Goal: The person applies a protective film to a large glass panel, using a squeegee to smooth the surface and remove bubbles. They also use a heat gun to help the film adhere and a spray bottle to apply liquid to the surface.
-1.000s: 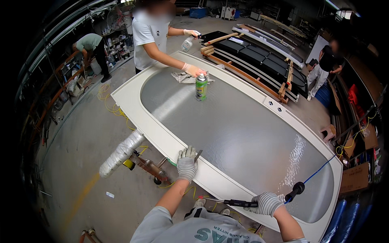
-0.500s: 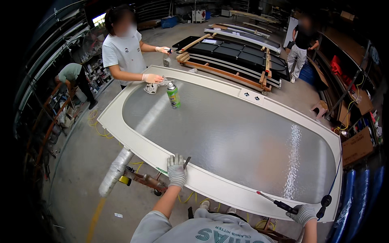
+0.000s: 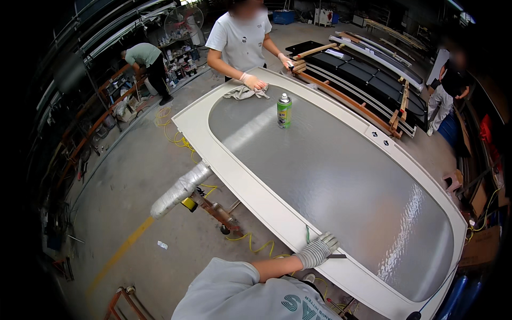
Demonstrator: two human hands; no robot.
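My left hand [image 3: 318, 249], in a grey-striped work glove, rests on the near edge of a large white door panel [image 3: 250, 194] with a long, round-ended textured glass pane [image 3: 320, 165]. A thin dark flat blade [image 3: 336, 256] sticks out from under its palm, and the fingers lie toward the glass. Beside the wrist a narrow green strip [image 3: 308, 233] shows; whether I hold it too is unclear. My right hand is out of the picture. On the glass stands a green spray can [image 3: 284, 112] with a pale cap.
Across the panel a co-worker in a white shirt presses a grey cloth [image 3: 242, 93] on the frame. A plastic-wrapped roll [image 3: 181, 189] juts out at the left end. Yellow hose [image 3: 256, 242] lies below. Stacked dark panels [image 3: 362, 74] stand behind; two more people are farther off.
My left hand has slid right along the near edge, the blade moving with it. My right hand, earlier gripping a red-tipped black-handled tool, has left the view. The view has turned left.
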